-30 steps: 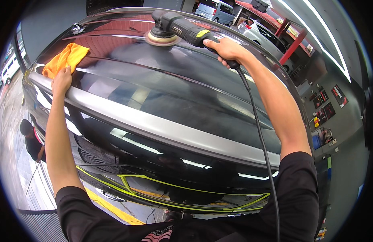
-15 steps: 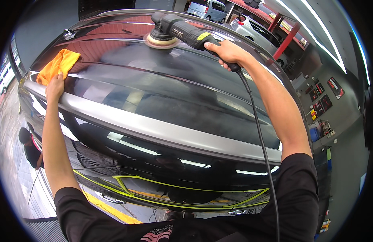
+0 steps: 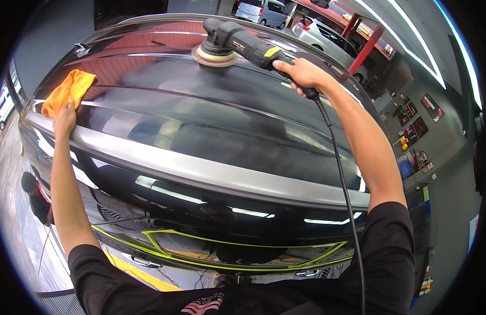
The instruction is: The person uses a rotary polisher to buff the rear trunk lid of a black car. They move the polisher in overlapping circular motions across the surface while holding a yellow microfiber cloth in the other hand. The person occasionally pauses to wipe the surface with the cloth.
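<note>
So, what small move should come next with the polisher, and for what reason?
Perhaps slide the polisher slightly left: the roof looks cloudy there, the right hand grips the tool, its pad seems to rest flat, and the left hand holds the cloth clear of it.

Reaches forward with both arms (image 3: 72, 210), set wide apart. Holds the bare left forearm (image 3: 67, 181) out nearly straight, ending at a bare left hand (image 3: 65, 119) clenched in a grip, with fingers (image 3: 57, 126) partly hidden. Slants the bare right forearm (image 3: 361, 131) forward and inward from a bent elbow (image 3: 387, 190). Curls the bare right hand (image 3: 306, 76) in a grip, with thumb (image 3: 282, 64) stretched forward on top and fingertips (image 3: 299, 91) tucked underneath.
</note>
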`<state>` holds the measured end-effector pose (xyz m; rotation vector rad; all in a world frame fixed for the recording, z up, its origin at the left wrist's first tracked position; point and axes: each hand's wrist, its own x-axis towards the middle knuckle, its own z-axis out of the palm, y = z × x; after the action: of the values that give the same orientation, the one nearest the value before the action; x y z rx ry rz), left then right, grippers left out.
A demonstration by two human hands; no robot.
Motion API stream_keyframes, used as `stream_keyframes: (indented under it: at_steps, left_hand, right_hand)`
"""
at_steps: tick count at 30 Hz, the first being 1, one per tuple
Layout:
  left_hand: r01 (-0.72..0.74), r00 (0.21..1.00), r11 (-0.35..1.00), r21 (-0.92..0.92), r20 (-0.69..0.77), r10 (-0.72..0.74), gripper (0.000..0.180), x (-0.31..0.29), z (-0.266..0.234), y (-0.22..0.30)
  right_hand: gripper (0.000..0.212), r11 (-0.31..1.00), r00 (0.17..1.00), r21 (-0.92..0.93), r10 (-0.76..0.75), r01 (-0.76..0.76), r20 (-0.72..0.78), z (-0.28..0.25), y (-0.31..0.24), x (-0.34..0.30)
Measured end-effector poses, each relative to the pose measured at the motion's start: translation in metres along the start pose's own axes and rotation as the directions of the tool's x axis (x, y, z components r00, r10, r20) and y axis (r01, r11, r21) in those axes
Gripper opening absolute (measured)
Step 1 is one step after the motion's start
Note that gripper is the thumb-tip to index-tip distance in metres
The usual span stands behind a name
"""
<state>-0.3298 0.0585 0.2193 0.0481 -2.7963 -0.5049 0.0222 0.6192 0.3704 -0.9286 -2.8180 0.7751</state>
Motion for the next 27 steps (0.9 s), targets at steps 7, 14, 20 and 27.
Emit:
stream_keyframes:
  at_steps: [7,14,20,27]
  left_hand:
    - [-0.025,1.000,1.000,-0.007,0.001,0.025,0.063,0.057,0.023,-0.025]
    - [-0.060,0.998,0.998,-0.020,-0.003,0.060,0.065,0.083,0.034,-0.032]
    - [-0.058,0.998,0.998,-0.020,0.010,0.058,0.065,0.124,0.055,-0.036]
    - [-0.081,0.996,0.996,-0.022,0.032,0.082,0.065,0.168,0.075,-0.047]
  right_hand:
    - [0.058,1.000,1.000,0.001,0.018,-0.018,-0.015,0.008,-0.004,0.017]
    - [0.063,0.998,0.998,-0.001,0.059,-0.059,-0.011,0.007,-0.002,0.019]
    - [0.061,0.995,0.993,-0.001,0.102,-0.102,-0.055,0.013,-0.004,0.038]
    - [0.059,0.990,0.987,0.007,0.139,-0.139,-0.077,0.018,-0.002,0.053]
